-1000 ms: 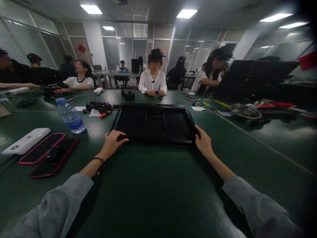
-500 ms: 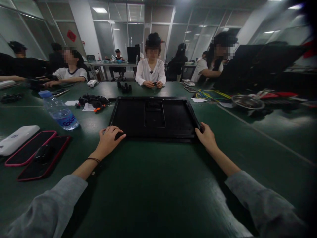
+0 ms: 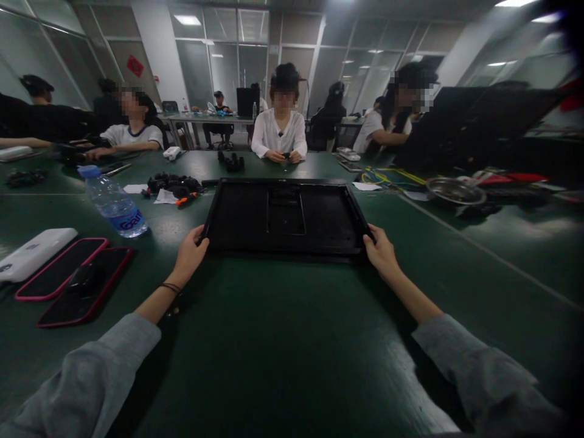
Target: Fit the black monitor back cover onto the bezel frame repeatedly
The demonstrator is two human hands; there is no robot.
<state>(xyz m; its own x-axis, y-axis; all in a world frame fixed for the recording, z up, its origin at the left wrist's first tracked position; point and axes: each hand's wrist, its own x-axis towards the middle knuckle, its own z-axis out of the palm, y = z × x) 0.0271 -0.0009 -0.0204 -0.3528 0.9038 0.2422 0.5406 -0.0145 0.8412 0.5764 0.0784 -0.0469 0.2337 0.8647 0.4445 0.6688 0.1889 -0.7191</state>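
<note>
Panel of black plastic, wide, shallow and rectangular, with a raised rim and a central recess, near the middle of a glossy dark green tabletop; cannot tell whether resting on it or just above. Left hand clamped on the near left edge, right hand clamped on the near right edge. Beyond the left hand, a clear plastic water bottle with blue cap and label. Farther left, two flat black phones in pink-red cases, a small rounded black object on the nearer one, a white rounded plastic box beside. Past the panel's far left corner, a tangle of black gear. On the right, thin yellow cables and a round shiny metal bowl. Across the tabletop, a person in a white shirt.
</note>
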